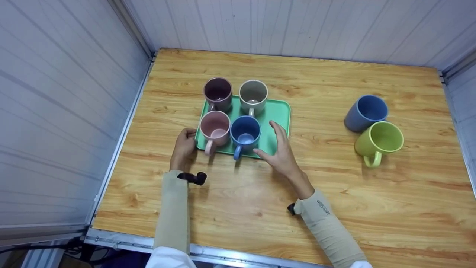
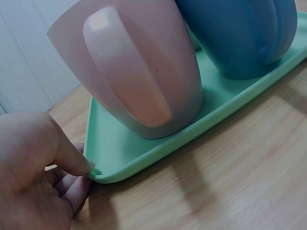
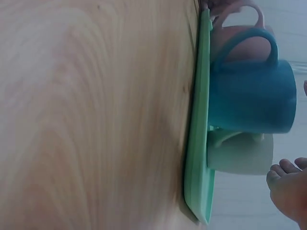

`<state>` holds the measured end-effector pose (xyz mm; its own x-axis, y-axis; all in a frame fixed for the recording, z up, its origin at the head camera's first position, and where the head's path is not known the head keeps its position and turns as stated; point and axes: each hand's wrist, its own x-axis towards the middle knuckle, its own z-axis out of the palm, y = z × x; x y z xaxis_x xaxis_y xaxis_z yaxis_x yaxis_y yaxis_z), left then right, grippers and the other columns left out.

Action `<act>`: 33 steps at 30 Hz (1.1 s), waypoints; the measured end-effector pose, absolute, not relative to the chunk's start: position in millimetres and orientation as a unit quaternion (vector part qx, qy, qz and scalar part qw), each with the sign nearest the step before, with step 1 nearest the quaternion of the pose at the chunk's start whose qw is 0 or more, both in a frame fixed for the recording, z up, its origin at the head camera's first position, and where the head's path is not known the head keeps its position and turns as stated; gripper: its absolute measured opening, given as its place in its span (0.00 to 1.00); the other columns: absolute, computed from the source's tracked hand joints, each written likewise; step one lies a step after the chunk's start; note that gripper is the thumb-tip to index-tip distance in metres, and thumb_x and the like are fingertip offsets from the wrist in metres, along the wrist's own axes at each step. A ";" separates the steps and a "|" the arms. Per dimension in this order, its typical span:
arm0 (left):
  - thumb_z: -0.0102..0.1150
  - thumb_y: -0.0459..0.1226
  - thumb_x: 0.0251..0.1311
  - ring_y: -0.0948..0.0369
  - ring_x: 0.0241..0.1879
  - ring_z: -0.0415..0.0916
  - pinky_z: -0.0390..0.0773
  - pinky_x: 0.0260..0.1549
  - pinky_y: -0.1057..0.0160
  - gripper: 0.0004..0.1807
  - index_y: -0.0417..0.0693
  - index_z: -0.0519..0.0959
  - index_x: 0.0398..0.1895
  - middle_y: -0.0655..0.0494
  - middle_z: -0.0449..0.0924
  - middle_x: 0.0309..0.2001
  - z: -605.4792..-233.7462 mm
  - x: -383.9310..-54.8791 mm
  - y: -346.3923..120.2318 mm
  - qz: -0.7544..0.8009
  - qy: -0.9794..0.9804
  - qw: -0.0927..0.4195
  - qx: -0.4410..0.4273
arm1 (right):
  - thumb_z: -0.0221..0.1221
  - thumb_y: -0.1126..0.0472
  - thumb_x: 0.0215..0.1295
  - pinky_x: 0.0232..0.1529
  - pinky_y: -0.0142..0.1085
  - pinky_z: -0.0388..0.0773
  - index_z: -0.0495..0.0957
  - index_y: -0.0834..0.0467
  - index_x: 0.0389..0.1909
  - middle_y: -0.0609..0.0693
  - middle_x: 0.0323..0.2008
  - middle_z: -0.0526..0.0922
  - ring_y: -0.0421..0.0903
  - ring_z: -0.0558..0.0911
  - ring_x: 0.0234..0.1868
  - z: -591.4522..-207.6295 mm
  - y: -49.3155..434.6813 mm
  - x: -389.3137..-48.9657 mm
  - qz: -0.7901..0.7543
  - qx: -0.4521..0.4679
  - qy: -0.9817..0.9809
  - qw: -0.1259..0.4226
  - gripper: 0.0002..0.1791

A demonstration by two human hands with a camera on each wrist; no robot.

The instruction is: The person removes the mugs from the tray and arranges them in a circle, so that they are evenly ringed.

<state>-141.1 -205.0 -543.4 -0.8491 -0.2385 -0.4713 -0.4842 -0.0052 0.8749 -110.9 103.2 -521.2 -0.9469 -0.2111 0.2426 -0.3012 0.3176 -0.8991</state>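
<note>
At its near left corner, the green tray (image 1: 277,111) is pinched by my left hand (image 1: 185,143); the thumb (image 2: 76,160) lies on the rim with the fingers curled beneath it. A pink mug (image 1: 215,128) and a blue mug (image 1: 245,134) stand upright in the tray's near row, handles toward me. Behind them are a dark purple mug (image 1: 218,93) and a grey-beige mug (image 1: 253,96). My right hand (image 1: 280,154) hovers over the tray's right part, beside the blue mug, thumb and fingers spread apart with nothing between them.
To the right on the wooden table (image 1: 316,223) stand another blue mug (image 1: 359,117) and a yellow-green mug (image 1: 372,143), close together. Pale panel walls (image 1: 297,26) rise at the back and both sides. A metal edge (image 1: 223,253) runs along the front.
</note>
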 end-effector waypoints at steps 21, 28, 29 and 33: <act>0.38 0.27 0.67 0.52 0.56 0.66 0.68 0.59 0.60 0.18 0.35 0.66 0.58 0.42 0.68 0.56 -543.8 -142.0 -207.8 0.619 0.743 0.100 -0.236 | 0.72 0.46 0.47 0.70 0.46 0.58 0.52 0.62 0.72 0.58 0.68 0.59 0.50 0.62 0.69 -523.5 68.3 -124.4 0.535 0.149 -0.831 0.017 0.56; 0.38 0.28 0.68 0.52 0.57 0.66 0.68 0.59 0.60 0.17 0.35 0.66 0.58 0.42 0.68 0.57 -544.1 -141.8 -207.6 0.613 0.748 0.104 -0.233 | 0.73 0.49 0.46 0.70 0.45 0.60 0.50 0.63 0.72 0.59 0.67 0.60 0.50 0.63 0.67 -524.5 61.2 -125.8 0.545 0.130 -0.828 0.023 0.58; 0.37 0.28 0.68 0.52 0.57 0.66 0.68 0.59 0.60 0.18 0.35 0.66 0.59 0.42 0.68 0.57 -544.0 -141.7 -207.7 0.611 0.750 0.105 -0.232 | 0.74 0.49 0.46 0.70 0.45 0.60 0.50 0.63 0.72 0.59 0.67 0.60 0.50 0.63 0.67 -524.8 60.3 -126.1 0.545 0.129 -0.828 0.025 0.58; 0.37 0.28 0.68 0.51 0.57 0.67 0.68 0.60 0.59 0.18 0.35 0.66 0.59 0.41 0.68 0.57 -543.7 -141.3 -208.4 0.603 0.757 0.104 -0.227 | 0.74 0.48 0.44 0.69 0.46 0.60 0.52 0.64 0.72 0.58 0.66 0.63 0.50 0.65 0.66 -524.4 57.8 -127.2 0.542 0.126 -0.830 0.031 0.58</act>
